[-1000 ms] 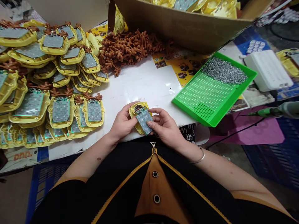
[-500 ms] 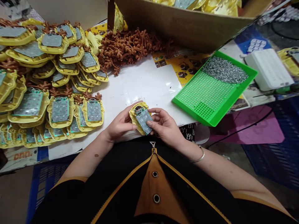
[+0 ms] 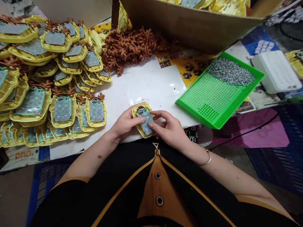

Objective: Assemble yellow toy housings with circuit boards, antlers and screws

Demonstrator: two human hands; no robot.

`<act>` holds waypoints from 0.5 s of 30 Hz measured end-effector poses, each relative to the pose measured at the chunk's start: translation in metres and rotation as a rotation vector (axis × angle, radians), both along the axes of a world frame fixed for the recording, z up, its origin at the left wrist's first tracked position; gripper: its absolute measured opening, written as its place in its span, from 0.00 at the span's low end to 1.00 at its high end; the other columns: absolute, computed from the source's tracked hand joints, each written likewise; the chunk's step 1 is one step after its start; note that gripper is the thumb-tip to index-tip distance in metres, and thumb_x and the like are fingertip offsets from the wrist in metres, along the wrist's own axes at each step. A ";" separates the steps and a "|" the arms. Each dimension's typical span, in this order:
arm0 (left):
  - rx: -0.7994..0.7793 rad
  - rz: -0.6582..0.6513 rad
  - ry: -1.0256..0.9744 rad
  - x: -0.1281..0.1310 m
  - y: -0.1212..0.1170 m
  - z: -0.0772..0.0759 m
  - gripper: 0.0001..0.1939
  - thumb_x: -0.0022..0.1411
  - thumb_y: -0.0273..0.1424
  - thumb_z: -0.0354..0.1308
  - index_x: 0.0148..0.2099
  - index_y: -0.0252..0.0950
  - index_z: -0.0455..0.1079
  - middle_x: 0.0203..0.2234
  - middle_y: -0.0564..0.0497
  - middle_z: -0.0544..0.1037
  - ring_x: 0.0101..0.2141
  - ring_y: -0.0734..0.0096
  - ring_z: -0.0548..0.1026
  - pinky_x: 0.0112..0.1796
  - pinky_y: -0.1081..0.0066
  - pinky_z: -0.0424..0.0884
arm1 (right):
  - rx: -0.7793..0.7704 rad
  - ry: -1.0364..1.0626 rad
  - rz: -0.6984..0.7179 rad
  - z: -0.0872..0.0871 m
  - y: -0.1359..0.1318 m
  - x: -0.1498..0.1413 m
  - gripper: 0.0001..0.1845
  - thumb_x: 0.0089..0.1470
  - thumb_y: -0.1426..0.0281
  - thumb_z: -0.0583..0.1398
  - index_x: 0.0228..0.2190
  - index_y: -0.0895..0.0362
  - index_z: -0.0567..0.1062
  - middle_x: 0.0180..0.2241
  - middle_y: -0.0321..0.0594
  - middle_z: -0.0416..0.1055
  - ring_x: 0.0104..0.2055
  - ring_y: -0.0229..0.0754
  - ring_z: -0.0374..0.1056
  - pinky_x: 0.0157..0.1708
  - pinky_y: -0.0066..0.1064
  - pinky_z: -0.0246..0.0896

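Near the table's front edge, a yellow plastic shell is held between my two hands, its open side up. A green circuit board with a greyish cover lies over the shell's inside, and wires show at its top. My left hand grips the shell from the left, thumb on the board's face. From the right, my right hand presses its thumb on the board's lower right part, fingers at the shell's far side. The fingers beneath the shell are hidden.
Yellow shells with boards and brown antlers are stacked at left. Loose brown antlers lie in a heap below a cardboard box. A green tray holds small metal screws; a white box stands beside it.
The circuit board has turned straighter and sits more squarely over the shell. My left thumb has moved from the shell's edge onto the board.
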State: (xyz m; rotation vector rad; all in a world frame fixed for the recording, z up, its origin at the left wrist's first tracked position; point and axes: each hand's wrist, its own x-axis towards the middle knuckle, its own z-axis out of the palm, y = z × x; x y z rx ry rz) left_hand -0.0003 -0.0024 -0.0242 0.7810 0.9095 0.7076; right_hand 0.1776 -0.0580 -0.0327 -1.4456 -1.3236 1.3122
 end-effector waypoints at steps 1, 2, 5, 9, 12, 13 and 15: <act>-0.031 -0.001 -0.007 0.000 0.000 0.001 0.24 0.46 0.27 0.72 0.48 0.34 0.74 0.39 0.48 0.80 0.40 0.65 0.76 0.44 0.64 0.71 | 0.060 -0.081 0.007 0.001 0.000 0.002 0.20 0.55 0.61 0.64 0.48 0.54 0.74 0.40 0.40 0.70 0.22 0.31 0.65 0.23 0.32 0.70; -0.057 -0.002 -0.012 0.001 0.001 0.002 0.23 0.46 0.26 0.72 0.46 0.33 0.74 0.37 0.49 0.80 0.39 0.65 0.76 0.44 0.64 0.71 | 0.124 -0.159 0.013 0.001 0.001 0.005 0.19 0.56 0.61 0.64 0.48 0.54 0.75 0.40 0.41 0.70 0.23 0.32 0.66 0.25 0.34 0.72; -0.109 -0.010 -0.030 0.002 0.001 0.006 0.22 0.46 0.24 0.71 0.45 0.33 0.74 0.35 0.50 0.80 0.36 0.66 0.76 0.42 0.65 0.71 | 0.350 -0.325 0.046 0.007 0.004 0.013 0.19 0.58 0.60 0.63 0.49 0.55 0.75 0.43 0.45 0.69 0.33 0.40 0.72 0.34 0.39 0.75; -0.105 -0.054 -0.041 0.003 0.002 0.008 0.20 0.46 0.23 0.70 0.44 0.34 0.75 0.34 0.51 0.80 0.35 0.68 0.76 0.41 0.67 0.70 | 0.646 -0.442 0.252 0.016 0.012 0.019 0.26 0.58 0.62 0.64 0.56 0.53 0.70 0.51 0.51 0.69 0.53 0.52 0.69 0.49 0.48 0.72; -0.075 -0.091 -0.021 0.003 0.002 0.007 0.19 0.47 0.24 0.70 0.44 0.34 0.75 0.33 0.52 0.78 0.34 0.70 0.75 0.39 0.69 0.68 | 0.696 -0.493 0.372 0.020 0.021 0.020 0.24 0.61 0.65 0.61 0.57 0.54 0.69 0.53 0.52 0.70 0.54 0.53 0.68 0.50 0.50 0.70; -0.065 -0.104 -0.018 0.004 0.002 0.006 0.19 0.47 0.24 0.70 0.44 0.34 0.75 0.33 0.52 0.78 0.34 0.71 0.74 0.39 0.69 0.68 | 0.693 -0.499 0.360 0.020 0.024 0.020 0.20 0.62 0.67 0.60 0.55 0.54 0.70 0.51 0.51 0.71 0.53 0.52 0.69 0.49 0.49 0.70; -0.038 -0.130 -0.011 0.005 0.002 0.005 0.20 0.47 0.24 0.69 0.44 0.34 0.74 0.33 0.53 0.77 0.34 0.71 0.74 0.39 0.69 0.68 | 0.679 -0.494 0.293 0.020 0.032 0.018 0.14 0.63 0.68 0.58 0.49 0.56 0.75 0.46 0.49 0.74 0.48 0.49 0.71 0.48 0.47 0.70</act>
